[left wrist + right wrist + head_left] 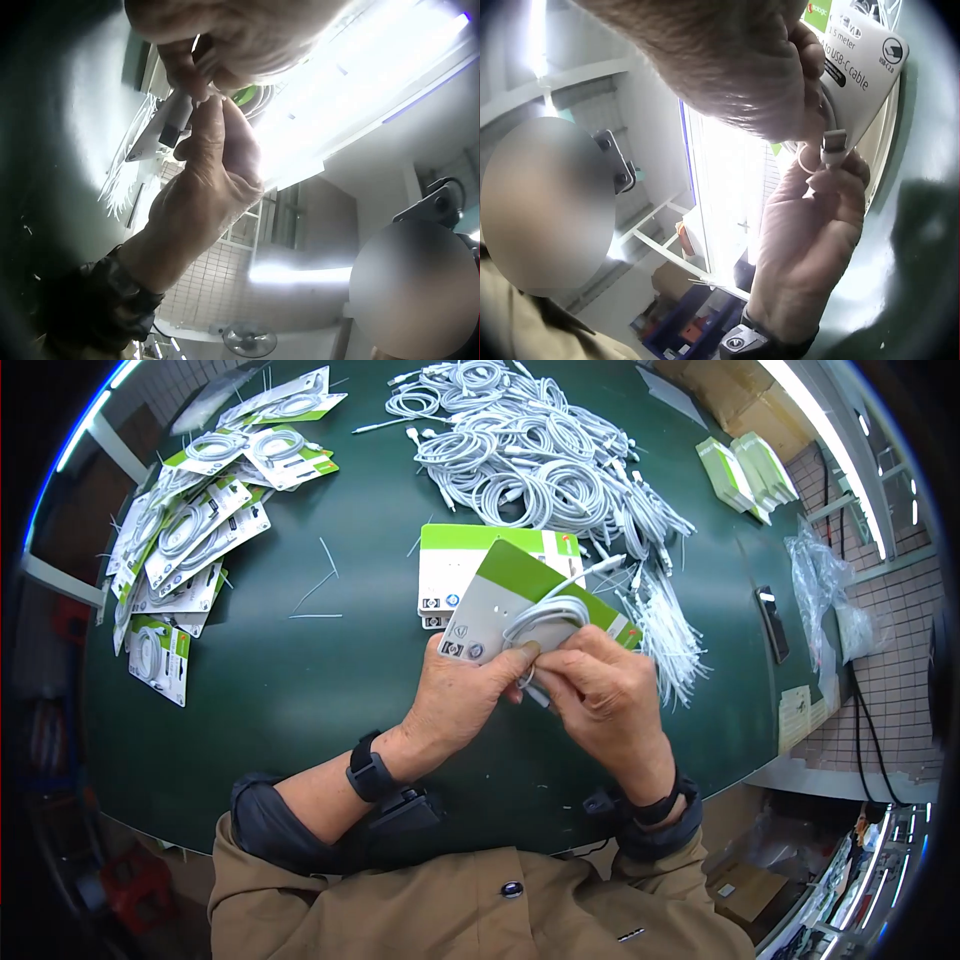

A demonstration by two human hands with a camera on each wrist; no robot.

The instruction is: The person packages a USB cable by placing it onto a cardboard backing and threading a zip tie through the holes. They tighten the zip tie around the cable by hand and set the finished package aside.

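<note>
In the head view my left hand (pixel 455 695) grips the lower edge of a green-and-white packaging card (pixel 490 595), thumb on its face. A coiled white USB-C cable (pixel 545 618) lies against the card, one plug reaching past the upper edge. The cable's other plug (pixel 833 144) hangs below the card by my left fingertips. My right hand (pixel 610 685) pinches a thin white twist tie (pixel 804 159) at the coil's lower end, fingertips close to the left thumb. Its pinched end is largely hidden by the fingers.
Behind the held card lies a stack of cards (pixel 440 565). Coiled white cables (pixel 540 460) form a large heap at the back, with loose twist ties (pixel 670 650) beside it. Carded cables (pixel 185 545) pile up at left. Card packs (pixel 735 475) and a phone (pixel 772 625) lie at right.
</note>
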